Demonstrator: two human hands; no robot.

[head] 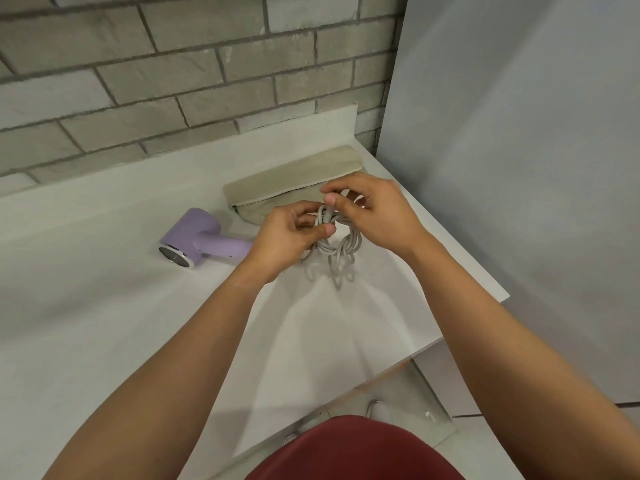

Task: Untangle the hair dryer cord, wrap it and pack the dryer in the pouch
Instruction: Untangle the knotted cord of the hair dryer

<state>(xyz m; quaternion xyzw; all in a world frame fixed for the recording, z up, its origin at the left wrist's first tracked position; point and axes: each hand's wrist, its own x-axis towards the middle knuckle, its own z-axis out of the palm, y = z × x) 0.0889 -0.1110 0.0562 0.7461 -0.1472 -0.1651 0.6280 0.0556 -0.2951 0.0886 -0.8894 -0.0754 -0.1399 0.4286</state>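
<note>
Dryer [201,237] lies frame left on counter [104,306]; pouch [294,181] beyond, centre. L hand [287,237] fingers pinch knotted cord [332,247] mid-frame, just above counter; R hand [377,213] fingers pinch a top strand. Judgement: steady the bulk w/ L, feed one loop out at a time w/ R; hard pulls would prob. tighten the knot. Dryer's chrome mouth faces lower left, handle runs right toward L hand; long axis approx. left-right.
</note>
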